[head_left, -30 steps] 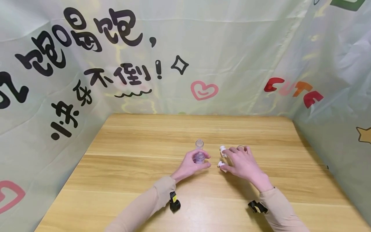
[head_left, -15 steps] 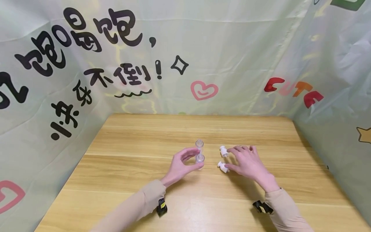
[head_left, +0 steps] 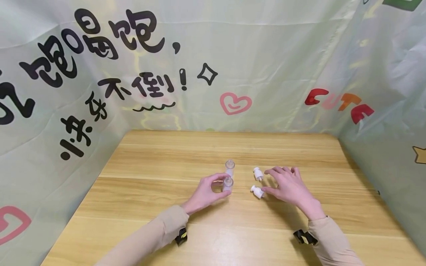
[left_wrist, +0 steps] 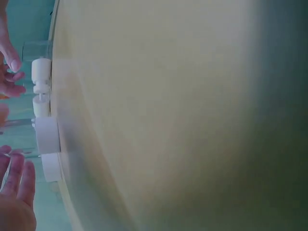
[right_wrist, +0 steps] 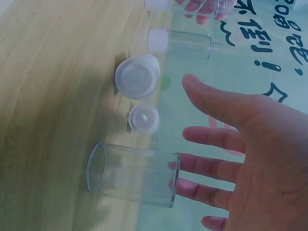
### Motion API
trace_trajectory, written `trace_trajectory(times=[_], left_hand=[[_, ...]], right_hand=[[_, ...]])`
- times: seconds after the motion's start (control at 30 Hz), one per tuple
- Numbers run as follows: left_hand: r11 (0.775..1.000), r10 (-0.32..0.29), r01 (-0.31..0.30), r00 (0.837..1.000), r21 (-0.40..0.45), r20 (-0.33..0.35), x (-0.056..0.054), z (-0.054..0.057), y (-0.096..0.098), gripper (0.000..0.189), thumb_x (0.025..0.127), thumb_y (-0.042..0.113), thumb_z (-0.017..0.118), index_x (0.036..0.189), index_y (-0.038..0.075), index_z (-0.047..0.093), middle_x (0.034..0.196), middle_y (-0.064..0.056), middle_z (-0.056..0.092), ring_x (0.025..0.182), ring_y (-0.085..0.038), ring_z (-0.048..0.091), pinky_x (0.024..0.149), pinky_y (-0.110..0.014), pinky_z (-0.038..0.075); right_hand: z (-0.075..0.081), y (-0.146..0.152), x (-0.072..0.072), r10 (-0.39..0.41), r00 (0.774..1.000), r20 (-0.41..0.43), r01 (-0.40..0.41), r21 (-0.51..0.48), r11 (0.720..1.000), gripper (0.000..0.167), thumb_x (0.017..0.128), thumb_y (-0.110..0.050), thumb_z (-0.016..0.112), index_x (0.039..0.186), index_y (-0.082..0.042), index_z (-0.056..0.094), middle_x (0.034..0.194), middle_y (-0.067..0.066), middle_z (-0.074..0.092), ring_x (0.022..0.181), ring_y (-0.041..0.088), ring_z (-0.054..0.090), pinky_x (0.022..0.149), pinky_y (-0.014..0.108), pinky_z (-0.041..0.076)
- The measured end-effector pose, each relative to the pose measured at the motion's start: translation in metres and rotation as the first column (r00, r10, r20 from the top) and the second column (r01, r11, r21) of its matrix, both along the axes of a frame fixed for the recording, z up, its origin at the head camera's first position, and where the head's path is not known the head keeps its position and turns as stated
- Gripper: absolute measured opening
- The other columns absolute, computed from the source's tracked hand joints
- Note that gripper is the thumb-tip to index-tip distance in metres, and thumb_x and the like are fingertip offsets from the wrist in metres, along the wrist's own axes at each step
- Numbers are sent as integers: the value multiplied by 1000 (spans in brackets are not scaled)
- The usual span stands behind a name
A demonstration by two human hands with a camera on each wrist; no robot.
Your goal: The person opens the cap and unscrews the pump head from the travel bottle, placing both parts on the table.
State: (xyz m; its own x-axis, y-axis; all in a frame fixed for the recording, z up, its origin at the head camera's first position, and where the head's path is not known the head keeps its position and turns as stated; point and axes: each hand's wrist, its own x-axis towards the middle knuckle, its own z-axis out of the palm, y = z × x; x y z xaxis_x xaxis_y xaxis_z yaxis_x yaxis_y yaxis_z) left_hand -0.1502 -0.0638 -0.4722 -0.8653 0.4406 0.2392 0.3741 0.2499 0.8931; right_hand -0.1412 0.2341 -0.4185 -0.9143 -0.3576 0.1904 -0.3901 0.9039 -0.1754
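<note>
Two small clear bottles with white bases stand upright on the wooden table, a nearer bottle (head_left: pixel 227 186) and a farther bottle (head_left: pixel 229 168). My left hand (head_left: pixel 204 194) curves round the nearer bottle, thumb on the near side and fingers behind it. To the right lie two white pump tops, a nearer pump top (head_left: pixel 257 191) and a farther pump top (head_left: pixel 257 173). My right hand (head_left: pixel 291 184) is just right of them, fingers spread and holding nothing. In the right wrist view a clear open-ended cap (right_wrist: pixel 137 173) stands by its fingers; the head view mostly hides it.
The wooden table (head_left: pixel 159 151) runs back to a pale printed cloth wall (head_left: pixel 273 66). Cloth also hangs along the left and right sides. Black wrist cameras sit on both cuffs.
My left hand draws back leftward and toward me, and the nearer bottle shifts slightly the same way. My right hand moves a little to the right, away from the pump tops.
</note>
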Motion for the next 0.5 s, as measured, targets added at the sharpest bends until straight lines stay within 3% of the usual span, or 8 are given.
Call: trace_trajectory(times=[0.13,0.37,0.5], left_hand=[[999,34,-34,999,21,-33,-3,0,6,43,83,4,79,124,3,66,122,-17,70,112,-31,69,97,-38,57],[997,60,-58,998,46,-38,-6,0,12,44,84,6,79,126,3,65,123,-17,70,116,-32,67,98,-39,57],[997,62,-60,998,52,-22,-6,-1,4,51,82,10,81,129,4,64,127,-15,69,119,-31,66,98,-38,57]], right_hand=[[1,0,1,-1,1000,-8,1,-6,1000,55,82,-44,79,124,-11,67,122,14,70,109,41,62,92,58,36],[4,-1,1,-10,1000,-14,10,-20,1000,51,86,-42,76,124,-10,67,124,17,69,112,43,61,91,57,37],[4,2,-1,-12,1000,-16,11,-37,999,49,88,-41,74,125,-9,66,125,19,68,114,45,61,93,60,37]])
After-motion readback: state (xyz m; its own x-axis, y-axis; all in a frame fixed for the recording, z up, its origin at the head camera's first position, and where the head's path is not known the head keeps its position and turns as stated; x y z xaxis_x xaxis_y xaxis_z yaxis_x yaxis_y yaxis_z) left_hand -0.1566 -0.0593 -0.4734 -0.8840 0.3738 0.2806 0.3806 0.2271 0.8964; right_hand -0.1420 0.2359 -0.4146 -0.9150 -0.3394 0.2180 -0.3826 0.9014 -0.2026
